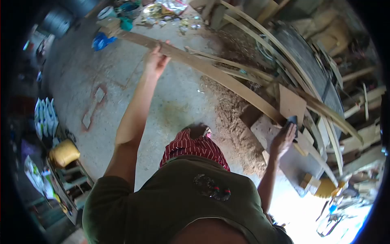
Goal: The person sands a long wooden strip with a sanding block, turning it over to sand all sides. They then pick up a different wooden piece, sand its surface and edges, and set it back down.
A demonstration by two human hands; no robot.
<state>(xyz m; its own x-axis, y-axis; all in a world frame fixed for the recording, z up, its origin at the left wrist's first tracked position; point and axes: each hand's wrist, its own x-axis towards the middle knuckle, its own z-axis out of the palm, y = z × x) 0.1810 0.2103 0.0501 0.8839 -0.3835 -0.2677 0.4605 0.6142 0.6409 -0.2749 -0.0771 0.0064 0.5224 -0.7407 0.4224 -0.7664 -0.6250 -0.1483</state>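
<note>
A long, flat wooden board [219, 77] runs slantwise from the upper left down to the right, held above the floor. My left hand [156, 61] grips it near its upper left part, fingers around its edge. At the board's lower right end, my right hand [283, 140] is closed on a small dark object [293, 121], which touches or lies beside the board's end. What the dark object is I cannot make out.
Wood shavings [235, 130] cover the floor right of centre. Many planks and offcuts [325, 114] are piled along the right. A blue plastic bag [102, 41] lies at the upper left. A yellow container [65, 153] stands at the left.
</note>
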